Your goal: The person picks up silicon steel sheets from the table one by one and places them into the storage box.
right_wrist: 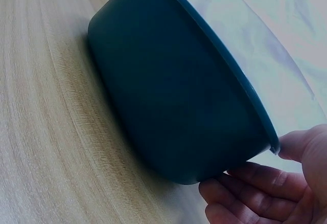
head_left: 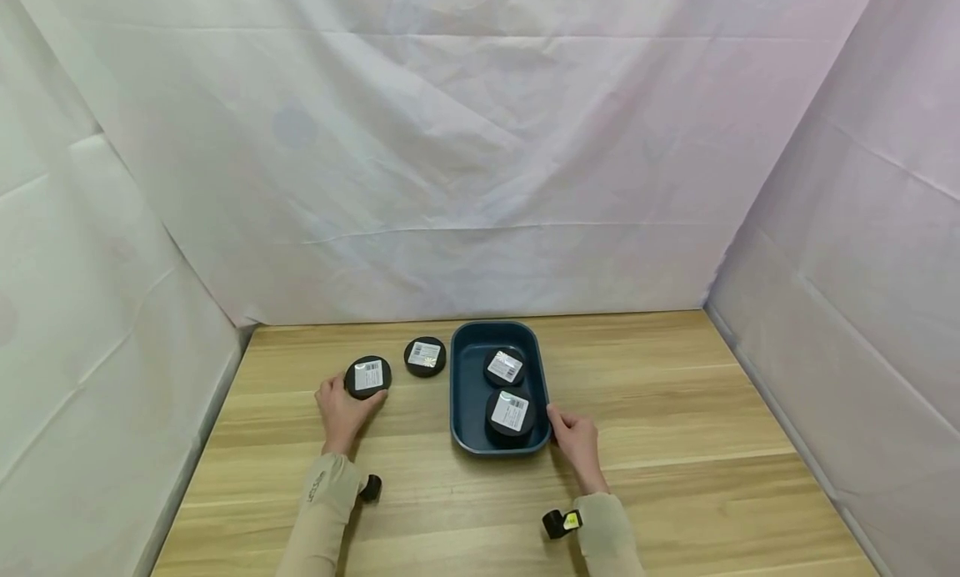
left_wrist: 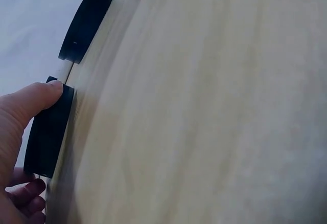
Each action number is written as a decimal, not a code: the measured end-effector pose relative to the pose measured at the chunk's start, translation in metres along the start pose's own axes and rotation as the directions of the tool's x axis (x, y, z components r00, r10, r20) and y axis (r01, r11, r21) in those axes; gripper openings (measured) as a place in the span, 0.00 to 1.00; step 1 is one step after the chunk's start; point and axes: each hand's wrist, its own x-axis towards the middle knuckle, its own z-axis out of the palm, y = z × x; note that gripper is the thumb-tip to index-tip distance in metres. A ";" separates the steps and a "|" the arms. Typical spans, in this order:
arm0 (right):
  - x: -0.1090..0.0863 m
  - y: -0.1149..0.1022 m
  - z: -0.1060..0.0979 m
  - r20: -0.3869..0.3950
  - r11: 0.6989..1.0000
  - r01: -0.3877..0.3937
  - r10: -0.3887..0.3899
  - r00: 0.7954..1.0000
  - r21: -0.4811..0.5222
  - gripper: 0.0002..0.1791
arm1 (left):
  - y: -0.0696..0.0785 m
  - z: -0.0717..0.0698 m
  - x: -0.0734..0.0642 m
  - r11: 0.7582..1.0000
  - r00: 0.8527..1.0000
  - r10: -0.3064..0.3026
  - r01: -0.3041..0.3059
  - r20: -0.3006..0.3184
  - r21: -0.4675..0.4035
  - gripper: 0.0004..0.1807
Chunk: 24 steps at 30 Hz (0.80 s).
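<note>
In the head view my left hand holds a flat black round container with a white barcode label on top. The left wrist view shows the thumb on one side of it and fingers curled at the other; the container sits on the table. My right hand grips the right side of a dark blue rectangular basin. In the right wrist view its thumb is at the rim and its fingers lie against the outer wall. Inside the basin are a smaller labelled black container and a larger one nearer the front.
Another labelled black round container lies on the wooden table between the left hand and the basin. White cloth hangs along the table's back edge and both sides.
</note>
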 end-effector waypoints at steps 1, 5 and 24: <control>0.000 0.000 0.000 0.001 1.000 0.003 -0.003 1.000 -0.001 0.21 | 0.000 0.000 0.000 1.000 1.000 -0.001 0.001 0.001 0.004 0.47; -0.001 -0.001 0.000 0.000 1.000 0.004 -0.004 1.000 -0.002 0.22 | 0.000 -0.001 0.003 1.000 1.000 0.003 -0.003 -0.002 0.008 0.46; -0.001 0.000 -0.001 0.009 1.000 -0.005 0.005 1.000 -0.015 0.22 | 0.015 -0.006 0.007 0.991 1.000 0.022 -0.023 -0.016 -0.129 0.46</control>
